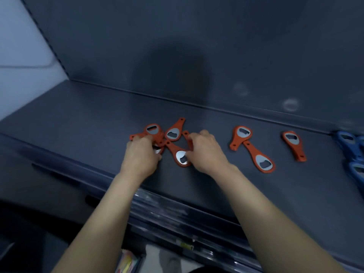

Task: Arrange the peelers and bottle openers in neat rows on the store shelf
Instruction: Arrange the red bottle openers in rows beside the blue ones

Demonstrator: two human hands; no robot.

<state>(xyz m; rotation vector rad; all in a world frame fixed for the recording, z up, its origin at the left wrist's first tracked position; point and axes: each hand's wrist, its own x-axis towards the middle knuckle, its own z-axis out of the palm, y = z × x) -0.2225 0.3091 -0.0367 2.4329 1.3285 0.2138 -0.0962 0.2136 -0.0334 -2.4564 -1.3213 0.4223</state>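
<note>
Several orange bottle openers with metal heads lie on the dark shelf [78,119]. A loose cluster [153,132] sits at the centre, with one opener [174,132] pointing up and right. My left hand [140,152] rests on the cluster's left side, fingers curled over openers there. My right hand [204,152] touches another opener [180,156] and covers part of one behind it. Three more orange openers lie apart to the right: one [239,136], one [260,159] and one [294,144].
Blue openers [352,150] are piled at the far right edge. The shelf's back wall [197,46] rises behind. A price rail [177,209] runs along the shelf's front edge, with goods on a lower level below it.
</note>
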